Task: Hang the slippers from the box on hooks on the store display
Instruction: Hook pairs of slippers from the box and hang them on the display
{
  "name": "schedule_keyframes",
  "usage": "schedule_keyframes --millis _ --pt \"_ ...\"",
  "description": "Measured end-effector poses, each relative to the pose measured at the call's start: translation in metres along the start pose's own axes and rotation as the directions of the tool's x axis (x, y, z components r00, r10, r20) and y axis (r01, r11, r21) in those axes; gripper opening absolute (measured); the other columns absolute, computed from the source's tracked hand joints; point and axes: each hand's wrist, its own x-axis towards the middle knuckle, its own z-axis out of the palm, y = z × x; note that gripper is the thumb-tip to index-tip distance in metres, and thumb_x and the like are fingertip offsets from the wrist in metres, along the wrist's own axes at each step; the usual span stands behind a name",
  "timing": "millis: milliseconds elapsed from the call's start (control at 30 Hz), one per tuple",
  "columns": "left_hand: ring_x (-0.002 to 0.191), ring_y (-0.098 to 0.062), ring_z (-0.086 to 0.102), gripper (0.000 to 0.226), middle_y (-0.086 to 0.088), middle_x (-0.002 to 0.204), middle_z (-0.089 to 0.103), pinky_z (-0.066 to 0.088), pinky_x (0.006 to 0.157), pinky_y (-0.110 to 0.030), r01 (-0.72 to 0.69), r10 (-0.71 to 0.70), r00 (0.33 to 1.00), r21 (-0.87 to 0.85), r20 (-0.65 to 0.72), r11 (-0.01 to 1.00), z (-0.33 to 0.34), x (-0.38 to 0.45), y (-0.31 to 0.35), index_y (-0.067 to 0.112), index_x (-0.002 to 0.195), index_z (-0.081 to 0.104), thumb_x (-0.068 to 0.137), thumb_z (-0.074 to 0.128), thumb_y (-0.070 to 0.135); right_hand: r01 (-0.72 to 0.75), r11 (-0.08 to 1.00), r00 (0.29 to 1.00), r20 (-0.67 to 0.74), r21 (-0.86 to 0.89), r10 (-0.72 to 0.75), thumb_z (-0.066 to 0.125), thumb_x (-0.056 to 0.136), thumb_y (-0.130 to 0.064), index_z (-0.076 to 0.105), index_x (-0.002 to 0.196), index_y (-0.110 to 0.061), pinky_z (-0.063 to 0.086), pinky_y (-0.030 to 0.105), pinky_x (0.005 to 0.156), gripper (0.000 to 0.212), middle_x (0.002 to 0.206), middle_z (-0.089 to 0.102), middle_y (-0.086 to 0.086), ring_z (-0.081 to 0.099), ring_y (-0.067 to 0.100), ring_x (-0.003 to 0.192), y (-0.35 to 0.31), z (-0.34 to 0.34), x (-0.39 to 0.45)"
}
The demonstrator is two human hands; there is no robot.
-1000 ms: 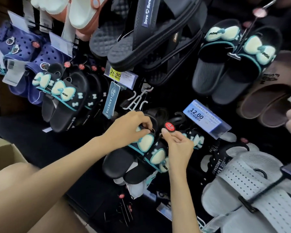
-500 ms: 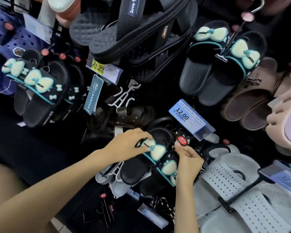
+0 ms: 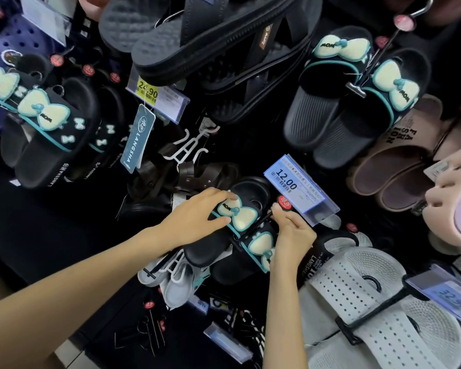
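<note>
A pair of black slippers with cream and teal bows (image 3: 240,235) hangs low in the middle of the dark store display, joined by a black hanger with a red round tag (image 3: 284,202). My left hand (image 3: 194,218) grips the left slipper across its strap, thumb under the bow. My right hand (image 3: 290,235) pinches the hanger stem just below the red tag, next to the right slipper. The hook itself is hidden behind the slippers. The box is out of view.
A blue price tag reading 12.00 (image 3: 297,186) sticks out just above my right hand. Matching bow slippers hang at upper right (image 3: 357,97) and at left (image 3: 45,123). White perforated slippers (image 3: 370,302) hang at lower right, black sandals (image 3: 210,49) above.
The view has shifted down and to the right along the display. Both hands have stayed on the bow slippers, which now sit lower and closer under the 12.00 tag.
</note>
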Motion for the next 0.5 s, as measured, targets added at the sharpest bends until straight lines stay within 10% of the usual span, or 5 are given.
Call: schedule_keyframes --millis 500 --pt "0.137 -0.01 0.039 0.055 0.013 0.148 0.04 0.038 0.108 -0.032 -0.017 0.017 1.0 0.03 0.002 0.999 0.001 0.011 -0.004 0.036 0.148 0.038 0.097 0.058 0.035 0.023 0.999 0.999 -0.039 0.03 -0.022 0.083 0.075 -0.009 0.076 0.091 0.005 0.052 0.017 0.068 0.023 0.083 0.076 0.013 0.072 0.017 0.076 0.002 0.009 0.014"
